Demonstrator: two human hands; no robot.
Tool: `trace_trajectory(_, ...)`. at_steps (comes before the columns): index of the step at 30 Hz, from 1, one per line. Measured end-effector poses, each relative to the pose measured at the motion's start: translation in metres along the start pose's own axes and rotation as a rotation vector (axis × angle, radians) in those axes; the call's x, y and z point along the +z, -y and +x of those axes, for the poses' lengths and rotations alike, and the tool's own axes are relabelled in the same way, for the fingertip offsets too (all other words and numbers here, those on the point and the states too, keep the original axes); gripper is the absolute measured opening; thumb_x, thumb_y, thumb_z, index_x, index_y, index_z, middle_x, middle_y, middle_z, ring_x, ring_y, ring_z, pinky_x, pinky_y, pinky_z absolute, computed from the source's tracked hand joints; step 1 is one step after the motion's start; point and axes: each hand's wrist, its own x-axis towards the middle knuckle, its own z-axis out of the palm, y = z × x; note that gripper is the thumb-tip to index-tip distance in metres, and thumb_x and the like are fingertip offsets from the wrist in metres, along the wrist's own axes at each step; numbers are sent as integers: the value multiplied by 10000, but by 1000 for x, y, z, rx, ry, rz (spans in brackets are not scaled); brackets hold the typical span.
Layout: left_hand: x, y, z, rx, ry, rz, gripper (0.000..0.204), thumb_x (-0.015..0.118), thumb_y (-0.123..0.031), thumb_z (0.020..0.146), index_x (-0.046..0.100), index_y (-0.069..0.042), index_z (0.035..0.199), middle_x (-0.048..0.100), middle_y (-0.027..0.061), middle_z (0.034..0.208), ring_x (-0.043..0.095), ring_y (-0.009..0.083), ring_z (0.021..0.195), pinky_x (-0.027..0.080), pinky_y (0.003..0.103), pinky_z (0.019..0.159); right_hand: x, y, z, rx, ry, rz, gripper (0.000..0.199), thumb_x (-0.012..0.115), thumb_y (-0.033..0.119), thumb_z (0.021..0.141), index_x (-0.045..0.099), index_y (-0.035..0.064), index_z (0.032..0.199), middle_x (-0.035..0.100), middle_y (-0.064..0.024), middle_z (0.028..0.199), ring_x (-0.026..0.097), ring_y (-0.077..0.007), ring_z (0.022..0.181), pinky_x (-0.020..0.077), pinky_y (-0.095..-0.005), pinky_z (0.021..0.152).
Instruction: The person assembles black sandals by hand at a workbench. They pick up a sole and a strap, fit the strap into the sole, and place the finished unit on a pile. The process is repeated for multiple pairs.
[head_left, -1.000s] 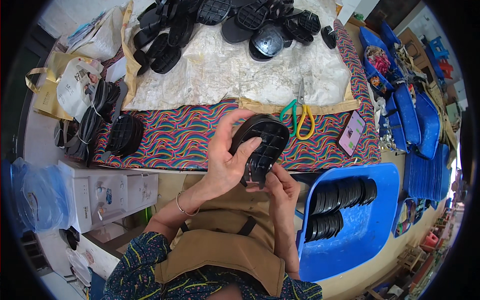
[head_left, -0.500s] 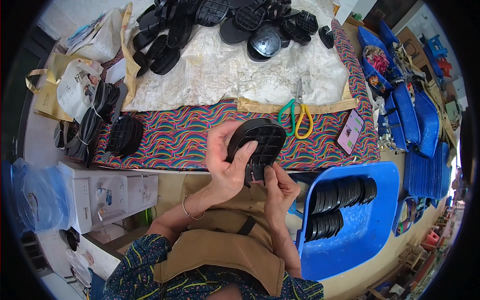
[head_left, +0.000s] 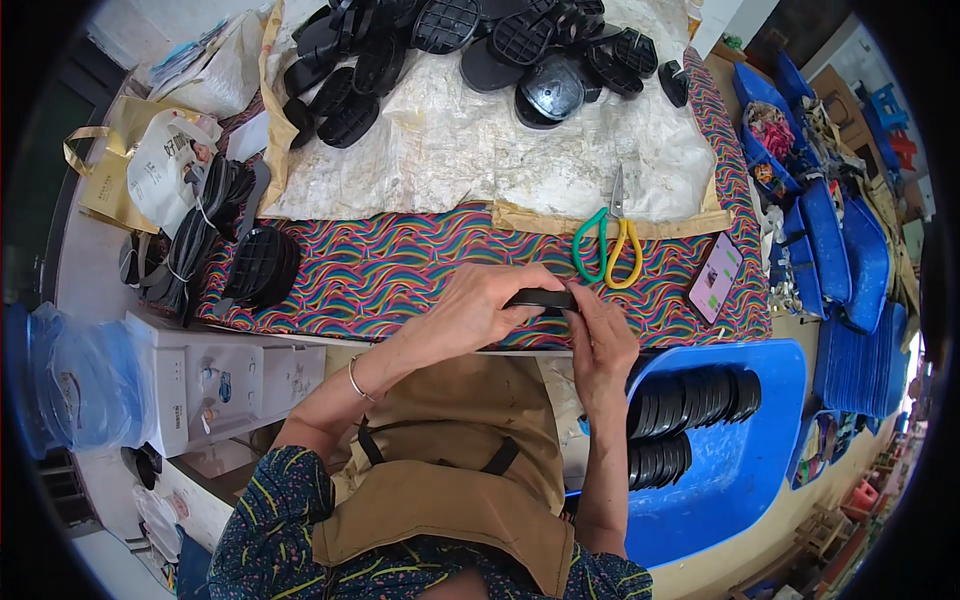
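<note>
Between my two hands, over the near edge of the patterned table, is a black shoe sole (head_left: 541,299), turned so that only a narrow strip of its edge shows. My left hand (head_left: 484,308) grips it from the left, fingers over the top and thumb below. At its other end, the fingers of my right hand (head_left: 604,334) are closed on it. Its gridded underside is hidden from view. Beyond my right hand lie scissors (head_left: 606,250) with one green and one yellow handle.
A pile of black soles (head_left: 490,62) covers the back of the white sheet (head_left: 420,165). More gridded soles (head_left: 262,268) stand at the left. A phone (head_left: 716,278) lies at the right. Below it, a blue tub (head_left: 735,470) holds rows of black soles (head_left: 690,400).
The sole has tipped from showing its gridded underside to edge-on. My right hand has moved up and right to its right end, and my left hand now bends over it.
</note>
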Motion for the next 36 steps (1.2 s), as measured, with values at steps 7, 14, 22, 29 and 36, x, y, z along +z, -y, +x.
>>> trace_trajectory(7,-4,5,7,-19,160,-28,320,713,-83,787,678,-85,1105,703,126,1007,678,322,865,520,390,740,11,-12,-29,193,-112,77,372,675,-98,806,662,4,1164,674,-131,947,645,-206,822,507,-295,722)
trace_trajectory(14,24,8,8,30,37,167,558,714,-38,760,536,-92,1286,700,170,994,672,349,862,521,427,747,-13,10,-15,117,-41,-106,481,718,-47,755,635,30,1222,643,-121,1099,587,-282,1027,478,-375,874)
trace_trajectory(22,34,28,-4,2,-52,-25,727,789,-33,725,348,-64,1302,704,139,930,681,316,871,519,386,741,-5,1,2,-47,196,-36,607,734,21,715,602,96,1303,589,-79,973,518,-280,877,448,-391,785)
trace_trajectory(29,38,30,-9,-101,-71,-113,719,802,-48,737,326,-61,1275,715,106,944,684,264,899,517,357,763,-4,-3,14,-217,330,-66,489,762,72,729,660,98,1206,478,-77,795,461,-257,731,402,-376,646)
trace_trajectory(36,31,24,-14,-160,-103,-257,773,815,-55,720,340,-62,1329,669,122,1038,667,251,971,521,374,808,3,-1,14,-124,298,44,392,728,41,769,665,57,1155,483,-87,824,487,-250,771,420,-354,679)
